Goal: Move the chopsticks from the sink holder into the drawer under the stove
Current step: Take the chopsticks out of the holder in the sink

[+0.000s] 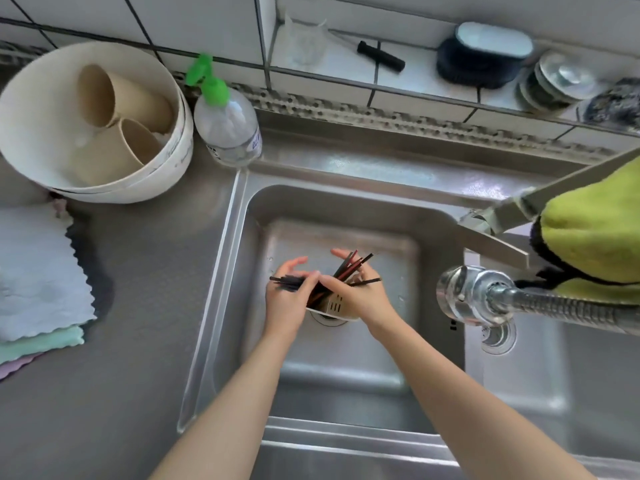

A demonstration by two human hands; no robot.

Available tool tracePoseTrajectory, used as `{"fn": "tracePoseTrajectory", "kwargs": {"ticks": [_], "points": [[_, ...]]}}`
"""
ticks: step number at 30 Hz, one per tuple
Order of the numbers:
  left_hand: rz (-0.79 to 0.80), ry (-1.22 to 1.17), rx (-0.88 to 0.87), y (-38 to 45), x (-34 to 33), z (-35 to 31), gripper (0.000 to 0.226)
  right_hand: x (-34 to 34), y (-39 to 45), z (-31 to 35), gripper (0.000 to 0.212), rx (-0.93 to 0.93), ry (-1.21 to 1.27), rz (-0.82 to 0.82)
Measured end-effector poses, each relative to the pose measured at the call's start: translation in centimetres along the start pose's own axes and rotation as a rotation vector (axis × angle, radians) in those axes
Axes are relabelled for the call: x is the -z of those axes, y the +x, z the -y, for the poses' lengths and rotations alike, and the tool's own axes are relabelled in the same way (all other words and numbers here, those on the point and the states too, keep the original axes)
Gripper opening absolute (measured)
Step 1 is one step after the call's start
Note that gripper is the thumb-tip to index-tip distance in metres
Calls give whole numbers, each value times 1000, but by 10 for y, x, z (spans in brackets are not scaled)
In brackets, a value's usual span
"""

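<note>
Both of my hands are down in the steel sink [346, 382], over the drain. A small slotted metal holder [334, 303] leans between them with several dark and reddish chopsticks [353, 266] sticking out of it. My left hand [289, 296] grips a bunch of dark chopsticks whose tips fan out to the left. My right hand [360, 289] is wrapped around the holder and the chopsticks that stand in it, fingers partly spread. No drawer or stove is in view.
A faucet head [471, 294] on a flexible hose juts in from the right, under a green cloth [595, 233]. On the left counter stand a white bowl [162, 157] with cups, a soap bottle [227, 124] and folded cloths [38, 278]. The tiled ledge behind holds a brush and lids.
</note>
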State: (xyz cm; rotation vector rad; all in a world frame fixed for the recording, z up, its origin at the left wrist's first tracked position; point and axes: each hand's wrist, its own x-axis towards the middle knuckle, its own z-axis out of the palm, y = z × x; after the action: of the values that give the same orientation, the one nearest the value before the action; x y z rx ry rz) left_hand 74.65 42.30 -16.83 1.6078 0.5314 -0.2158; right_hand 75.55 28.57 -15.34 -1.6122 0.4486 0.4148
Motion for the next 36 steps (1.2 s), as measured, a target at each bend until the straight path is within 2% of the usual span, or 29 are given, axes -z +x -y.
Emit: {"fn": "tracePoseTrajectory", "kwargs": {"ticks": [1,2,4,6,8,14,20,26,31,36], "points": [[-5,13,7,1,-2,0,7,-1,2,-1,36,15,-18,-27],[-18,21,22,1,-4,1,9,-2,4,-2,23,24,-27,-51],[-50,9,49,4,-7,5,31,-6,7,-3,6,11,0,-83],[-89,-34,53,6,-10,5,44,-10,10,-5,24,-20,50,-118],[-137,-66,40,9,-14,5,47,-17,12,-5,38,-56,83,-155],[-246,-175,97,19,-22,2,54,-34,15,-10,54,-55,113,-318],[-264,-172,66,18,-25,-13,56,-35,8,6,51,-22,79,-322],[-241,-221,-10,-7,-16,-54,55,-25,-20,38,44,134,120,-218],[-221,-356,-97,-36,3,-94,52,-21,-64,71,45,252,107,-139],[-165,-461,-41,-64,25,-114,52,-11,-107,93,44,294,203,-97]]}}
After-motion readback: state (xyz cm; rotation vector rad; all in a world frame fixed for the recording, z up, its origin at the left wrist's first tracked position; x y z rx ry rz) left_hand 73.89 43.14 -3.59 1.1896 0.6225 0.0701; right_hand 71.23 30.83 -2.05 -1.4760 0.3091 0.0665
